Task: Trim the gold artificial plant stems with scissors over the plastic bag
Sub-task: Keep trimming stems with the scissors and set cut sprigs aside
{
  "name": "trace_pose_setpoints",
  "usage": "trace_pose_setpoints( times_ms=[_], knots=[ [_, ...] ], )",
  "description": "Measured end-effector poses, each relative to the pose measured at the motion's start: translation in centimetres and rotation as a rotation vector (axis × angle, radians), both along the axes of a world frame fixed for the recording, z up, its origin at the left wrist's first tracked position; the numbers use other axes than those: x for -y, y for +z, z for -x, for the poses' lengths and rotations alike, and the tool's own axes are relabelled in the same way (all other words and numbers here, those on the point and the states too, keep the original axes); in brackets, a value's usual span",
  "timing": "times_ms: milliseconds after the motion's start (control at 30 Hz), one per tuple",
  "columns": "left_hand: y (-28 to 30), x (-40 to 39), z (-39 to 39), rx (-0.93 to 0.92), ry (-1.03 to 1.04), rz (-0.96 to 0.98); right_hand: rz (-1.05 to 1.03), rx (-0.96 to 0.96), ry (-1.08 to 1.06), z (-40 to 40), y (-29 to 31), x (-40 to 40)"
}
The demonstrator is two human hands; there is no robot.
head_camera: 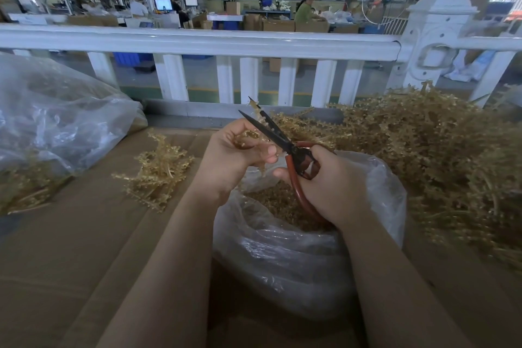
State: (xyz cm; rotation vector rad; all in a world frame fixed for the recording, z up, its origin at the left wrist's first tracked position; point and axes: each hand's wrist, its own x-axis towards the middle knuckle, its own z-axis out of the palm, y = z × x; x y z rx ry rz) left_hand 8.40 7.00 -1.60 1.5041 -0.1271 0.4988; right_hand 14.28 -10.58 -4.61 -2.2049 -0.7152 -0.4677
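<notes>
My left hand (236,154) grips a small gold plant stem (248,137), whose tip sticks up between the blades. My right hand (329,183) holds red-handled scissors (285,147); their black blades are spread apart around the stem tip. Both hands hover over a clear plastic bag (285,257) that holds gold trimmings (278,203). The bag sits on the cardboard surface between my forearms.
A big heap of gold stems (429,150) lies to the right. A small pile of stems (158,169) lies left of my hands on the cardboard (84,234). Another clear bag (50,127) with stems fills the left. A white railing (197,42) runs behind.
</notes>
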Motion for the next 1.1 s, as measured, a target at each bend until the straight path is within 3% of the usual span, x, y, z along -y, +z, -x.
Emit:
trace_pose_setpoints(
  times_ms=[167, 300, 700, 1100],
  knots=[
    [0.09, 0.16, 0.01, -0.055, 0.010, 0.021, 0.008, 0.062, -0.038, 0.05, 0.05, 0.12],
    [0.27, -0.29, 0.25, -0.053, -0.046, 0.158, -0.038, 0.014, -0.017, -0.01, -0.01, 0.12],
    [0.39, -0.26, 0.17, -0.052, 0.082, 0.095, 0.016, 0.042, -0.004, 0.15, 0.09, 0.03],
    [0.34, 0.10, 0.14, -0.010, 0.072, 0.042, -0.019, 0.054, -0.033, -0.01, 0.02, 0.01]
  ],
)
